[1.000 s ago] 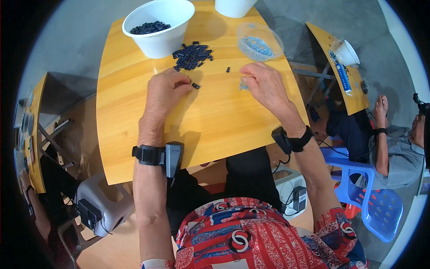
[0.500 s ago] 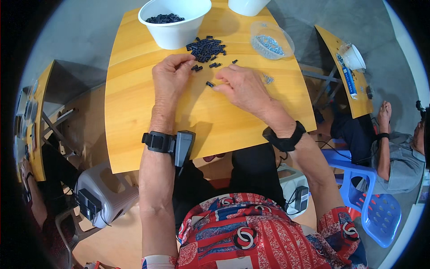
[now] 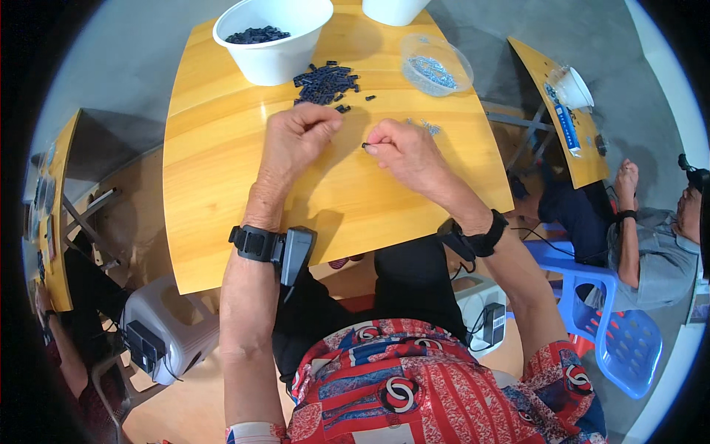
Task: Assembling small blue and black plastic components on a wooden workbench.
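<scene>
I see a small dark part just above the middle of the frame, pinched between thumb and forefinger of my right hand, which is curled shut around it just above the yellow wooden table. My left hand sits just beside it to the left, fingers bent inward with the fingertips pressed together; I cannot tell whether anything is between them. Further up the frame, near both hands, a loose pile of dark parts lies on the table, with a few strays at its lower right edge. Touching that pile's upper left side stands a white bowl with more dark pieces inside. To the upper right of the hands is a clear plastic dish holding small blue-grey bits, and a few of the same bits are scattered on the table just above my right hand. Each wrist carries a black strap with a device. At the right edge of the frame another person sits by a second yellow table and a blue plastic chair.
</scene>
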Tool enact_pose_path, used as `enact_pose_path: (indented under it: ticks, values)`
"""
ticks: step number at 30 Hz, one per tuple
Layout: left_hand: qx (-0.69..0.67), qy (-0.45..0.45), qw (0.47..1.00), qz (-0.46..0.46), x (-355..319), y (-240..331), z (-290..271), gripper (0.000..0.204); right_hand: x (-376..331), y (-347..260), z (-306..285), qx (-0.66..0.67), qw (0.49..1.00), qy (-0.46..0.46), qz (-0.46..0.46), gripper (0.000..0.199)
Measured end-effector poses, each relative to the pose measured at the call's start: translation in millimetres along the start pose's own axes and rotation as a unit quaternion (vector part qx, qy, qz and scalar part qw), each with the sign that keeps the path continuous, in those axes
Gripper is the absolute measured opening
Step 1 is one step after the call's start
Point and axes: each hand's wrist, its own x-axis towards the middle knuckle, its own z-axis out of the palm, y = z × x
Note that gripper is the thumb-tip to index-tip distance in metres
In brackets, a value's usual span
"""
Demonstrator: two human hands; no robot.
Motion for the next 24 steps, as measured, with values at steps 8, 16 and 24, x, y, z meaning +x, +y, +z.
enact_pose_path:
  ticks: [8,16,24]
  values:
    - [-0.029,-0.230,0.970,-0.068,-14,7,24,0.015,-22,7,7,0.251,0.955,0.090,0.132,0.010]
    - [-0.010,-0.208,0.972,-0.106,-15,11,26,0.011,-33,1,21,0.187,0.967,0.163,0.056,0.012]
    - [-0.002,-0.208,0.972,-0.107,-15,15,25,0.010,-34,-7,19,0.112,0.979,0.171,0.019,0.010]
